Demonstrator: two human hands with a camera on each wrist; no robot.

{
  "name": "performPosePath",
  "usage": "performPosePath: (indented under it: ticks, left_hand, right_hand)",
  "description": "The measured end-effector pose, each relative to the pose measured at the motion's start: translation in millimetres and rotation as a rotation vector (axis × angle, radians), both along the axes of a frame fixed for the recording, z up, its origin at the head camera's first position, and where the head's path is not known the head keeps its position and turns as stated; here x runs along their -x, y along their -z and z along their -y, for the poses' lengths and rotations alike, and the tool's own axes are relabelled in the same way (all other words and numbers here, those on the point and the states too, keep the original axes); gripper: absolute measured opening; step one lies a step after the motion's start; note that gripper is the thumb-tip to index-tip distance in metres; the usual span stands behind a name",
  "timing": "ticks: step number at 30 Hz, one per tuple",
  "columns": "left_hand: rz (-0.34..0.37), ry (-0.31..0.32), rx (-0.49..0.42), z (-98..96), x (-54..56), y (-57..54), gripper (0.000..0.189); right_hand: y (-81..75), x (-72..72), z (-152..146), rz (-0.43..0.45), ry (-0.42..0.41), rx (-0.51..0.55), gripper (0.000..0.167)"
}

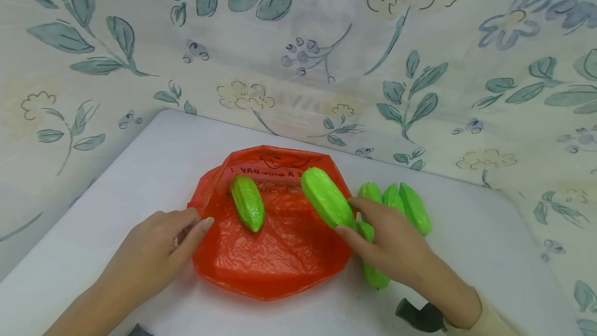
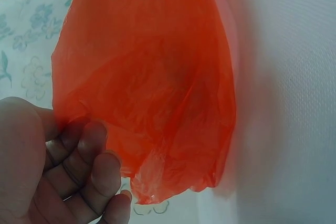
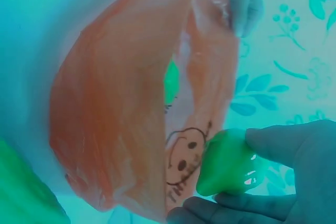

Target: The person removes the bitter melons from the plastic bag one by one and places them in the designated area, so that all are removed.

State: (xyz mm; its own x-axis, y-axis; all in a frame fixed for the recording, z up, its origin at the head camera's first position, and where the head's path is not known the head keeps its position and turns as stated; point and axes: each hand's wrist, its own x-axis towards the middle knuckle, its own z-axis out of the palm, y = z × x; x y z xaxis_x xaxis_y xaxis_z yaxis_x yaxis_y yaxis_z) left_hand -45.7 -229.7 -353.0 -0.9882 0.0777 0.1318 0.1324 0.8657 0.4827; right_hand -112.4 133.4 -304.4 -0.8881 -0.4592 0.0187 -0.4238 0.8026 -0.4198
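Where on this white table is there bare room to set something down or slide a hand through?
Bare patches on the white table: left of the red bag, behind the left hand; and the right end, beyond the loose green vegetables. Crowded: the middle, where the right hand holds a green vegetable over the bag, beside the pile.

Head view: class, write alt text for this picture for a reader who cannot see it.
A person's right hand holds a green gourd over an orange plastic bag on a white table, while the left hand holds the bag's edge. Another gourd lies on the bag; more gourds sit beside it.
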Motion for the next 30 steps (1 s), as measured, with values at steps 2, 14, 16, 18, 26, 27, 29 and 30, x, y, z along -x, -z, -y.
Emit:
performPosePath:
  ticks: [2, 14, 16, 18, 26, 27, 29, 30]
  left_hand:
    - [0.014, -0.003, 0.001, -0.5, 0.0, 0.0, 0.02]
    - [0.031, -0.01, 0.009, -3.1, 0.2, 0.3, 0.021]
    - [0.03, -0.009, 0.006, -3.1, 0.3, 0.4, 0.021]
    - [0.033, -0.009, 0.006, -3.0, 0.3, 0.8, 0.021]
    - [0.022, -0.005, 0.007, -3.1, -0.3, 0.8, 0.019]
    - [0.016, -0.002, 0.007, -3.1, -0.2, 0.7, 0.019]
    - [0.004, 0.003, 0.007, -3.4, 0.0, 0.3, 0.02]
    - [0.006, 0.004, 0.005, -3.5, 0.0, 0.3, 0.02]
  right_hand:
    - [-1.0, -6.6, -7, -0.015, 0.021, 0.006, 0.051]
    - [0.7, -33.3, -49, 0.014, 0.169, -0.005, 0.051]
    - [3.1, -36.3, -56, 0.022, 0.184, 0.004, 0.052]
    - [5.6, -38.8, -62, 0.045, 0.204, 0.005, 0.055]
    - [20.6, -45.0, -82, 0.229, 0.359, -0.068, 0.075]
    - [23.3, -45.9, -85, 0.249, 0.378, -0.079, 0.077]
    - [28.8, -48.4, -90, 0.272, 0.405, -0.087, 0.077]
    - [31.4, -49.6, -93, 0.282, 0.416, -0.094, 0.077]
